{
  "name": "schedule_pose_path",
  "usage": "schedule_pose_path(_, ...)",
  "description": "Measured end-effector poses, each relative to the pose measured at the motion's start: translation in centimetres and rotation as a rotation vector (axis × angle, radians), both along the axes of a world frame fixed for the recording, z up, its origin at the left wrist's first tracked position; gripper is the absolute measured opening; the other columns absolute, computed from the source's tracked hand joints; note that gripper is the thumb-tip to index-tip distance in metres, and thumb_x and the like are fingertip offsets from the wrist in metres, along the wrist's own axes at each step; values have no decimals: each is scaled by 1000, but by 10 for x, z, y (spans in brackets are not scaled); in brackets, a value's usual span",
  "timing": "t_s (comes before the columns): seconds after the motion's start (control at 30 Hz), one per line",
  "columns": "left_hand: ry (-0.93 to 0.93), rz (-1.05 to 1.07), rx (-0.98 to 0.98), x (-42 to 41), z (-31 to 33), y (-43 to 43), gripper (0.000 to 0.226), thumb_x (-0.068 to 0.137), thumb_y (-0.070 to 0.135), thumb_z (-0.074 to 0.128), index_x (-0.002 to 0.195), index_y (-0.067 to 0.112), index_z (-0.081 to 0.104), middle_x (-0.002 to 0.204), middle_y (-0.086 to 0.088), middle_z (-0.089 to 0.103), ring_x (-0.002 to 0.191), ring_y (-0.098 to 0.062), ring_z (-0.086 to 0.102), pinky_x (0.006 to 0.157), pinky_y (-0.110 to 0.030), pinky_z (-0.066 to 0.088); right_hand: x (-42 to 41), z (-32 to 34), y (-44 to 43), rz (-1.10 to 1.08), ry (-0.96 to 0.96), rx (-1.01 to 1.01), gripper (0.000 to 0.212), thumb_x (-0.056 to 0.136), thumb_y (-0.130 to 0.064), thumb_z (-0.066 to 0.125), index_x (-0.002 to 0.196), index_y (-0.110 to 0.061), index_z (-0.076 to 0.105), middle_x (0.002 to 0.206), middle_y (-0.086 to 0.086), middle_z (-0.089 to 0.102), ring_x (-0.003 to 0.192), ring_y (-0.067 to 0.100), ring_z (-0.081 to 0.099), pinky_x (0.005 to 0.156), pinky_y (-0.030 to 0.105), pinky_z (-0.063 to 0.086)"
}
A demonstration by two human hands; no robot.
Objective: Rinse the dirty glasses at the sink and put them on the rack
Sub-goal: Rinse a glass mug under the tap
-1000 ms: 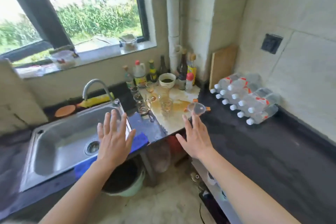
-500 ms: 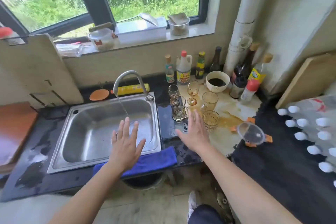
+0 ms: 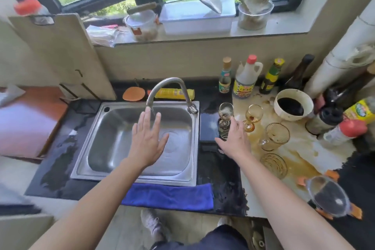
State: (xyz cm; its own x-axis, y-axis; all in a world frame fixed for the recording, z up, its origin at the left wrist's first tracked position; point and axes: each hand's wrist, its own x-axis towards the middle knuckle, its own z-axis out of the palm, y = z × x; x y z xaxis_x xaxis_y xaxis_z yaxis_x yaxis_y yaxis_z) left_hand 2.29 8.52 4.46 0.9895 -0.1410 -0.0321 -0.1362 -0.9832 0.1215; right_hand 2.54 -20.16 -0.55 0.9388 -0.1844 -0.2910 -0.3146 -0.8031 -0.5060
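Several dirty glasses stand on the counter right of the steel sink (image 3: 195, 148): a small clear glass (image 3: 225, 110), a patterned glass (image 3: 223, 128), an amber stemmed glass (image 3: 254, 114), a tall tumbler (image 3: 276, 136) and a low glass (image 3: 274, 163). My right hand (image 3: 234, 142) lies flat over the counter with straight fingers, right beside the patterned glass and partly hiding it. My left hand (image 3: 147, 140) hovers open over the basin, fingertips just below the spout of the faucet (image 3: 168, 84), from which a thin stream of water runs.
A blue cloth (image 3: 168, 196) hangs over the sink's front edge. A bowl of dark sauce (image 3: 292, 105), several bottles (image 3: 246, 77) and a brown spill (image 3: 300, 166) crowd the right counter. A lidded container (image 3: 328, 197) sits at front right. A cutting board (image 3: 60, 55) leans at the left.
The view has closed in on the sink. My left hand has moved up under the faucet. My right hand has reached further back to the patterned glass.
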Motion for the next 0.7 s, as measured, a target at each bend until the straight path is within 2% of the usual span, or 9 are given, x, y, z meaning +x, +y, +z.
schedule_pose_path(0.07,-22,-27,0,19,-1,9,71,100,49,42,158,11,26,167,-20,3,153,-37,8,119,-58,24,3,-1,2,-34,-12,-2,91,87,-41,74,156,-16,21,151,10,31,135,31,45,103,39,44)
schedule_pose_path(0.2,-26,-87,-40,52,-9,29,74,98,51,32,158,9,25,167,-18,7,153,-36,12,117,-57,27,1,1,21,-54,-14,-76,80,79,-41,78,144,-20,38,139,6,43,121,29,53,93,37,47)
schedule_pose_path(0.33,-3,-281,-72,70,-13,67,73,99,49,35,159,11,21,168,-14,11,153,-33,16,116,-56,31,2,5,75,-98,9,-53,79,76,-38,79,143,-23,40,137,4,46,120,29,55,95,37,47)
schedule_pose_path(0.47,21,-460,-65,92,-16,116,70,100,48,36,159,12,22,166,-14,19,153,-31,20,118,-51,32,14,9,139,-121,2,-69,76,77,-38,78,143,-25,43,134,0,46,121,26,54,84,34,45)
schedule_pose_path(0.57,40,-447,-54,109,-30,148,70,99,49,34,156,9,29,165,-15,22,152,-32,23,119,-48,31,25,11,171,-170,-35,-66,75,79,-41,79,143,-26,43,135,-3,45,121,21,52,82,32,45)
schedule_pose_path(0.7,84,-407,-71,118,-45,172,70,99,50,30,153,4,38,161,-19,30,147,-36,33,118,-47,32,42,13,201,-283,-45,116,79,73,-40,82,142,-29,44,133,-8,50,116,16,56,86,29,44)
